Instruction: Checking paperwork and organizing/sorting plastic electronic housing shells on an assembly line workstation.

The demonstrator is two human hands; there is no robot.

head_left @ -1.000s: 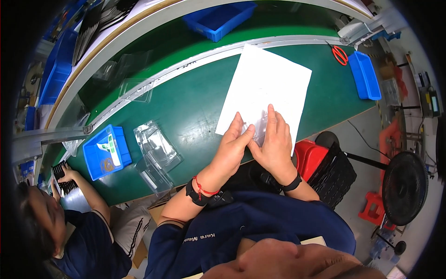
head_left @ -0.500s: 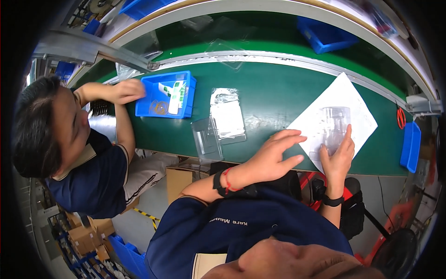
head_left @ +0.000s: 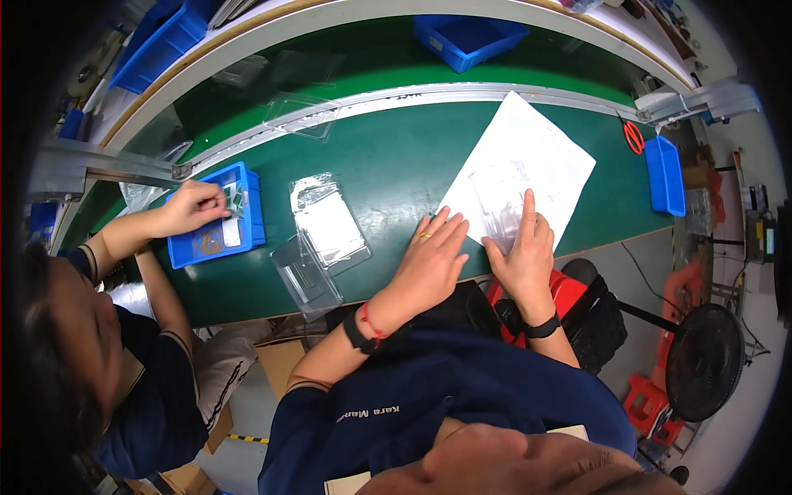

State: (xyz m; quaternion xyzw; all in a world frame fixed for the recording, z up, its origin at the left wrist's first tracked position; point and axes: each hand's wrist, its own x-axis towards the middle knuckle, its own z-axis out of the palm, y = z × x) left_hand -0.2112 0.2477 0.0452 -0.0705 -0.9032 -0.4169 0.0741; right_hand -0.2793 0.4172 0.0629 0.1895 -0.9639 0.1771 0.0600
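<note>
A sheet of white paper (head_left: 549,132) lies at an angle on the green table. On it rests a clear plastic tray-like packaging piece (head_left: 493,191). My right hand (head_left: 526,256) lies at the near edge of this piece, index finger stretched out along it and thumb apart. My left hand (head_left: 429,257) is flat by the paper's lower left edge, fingers spread and holding nothing. Further left are a clear package with a white insert (head_left: 330,229) and, overlapping it, an empty-looking clear plastic shell (head_left: 304,276).
At left a co-worker's hand (head_left: 194,206) reaches into a blue bin (head_left: 254,216) holding green-and-white pieces and tan rings. Red-handled scissors (head_left: 633,138) and a narrow blue bin (head_left: 662,177) are at the right end. A metal rail (head_left: 396,97) runs behind; a black fan (head_left: 705,363) stands at right.
The whole view has shifted, so the table's things appear farther left. My left hand has come away from the paper's edge down onto the table. The co-worker's hand has moved into the bin.
</note>
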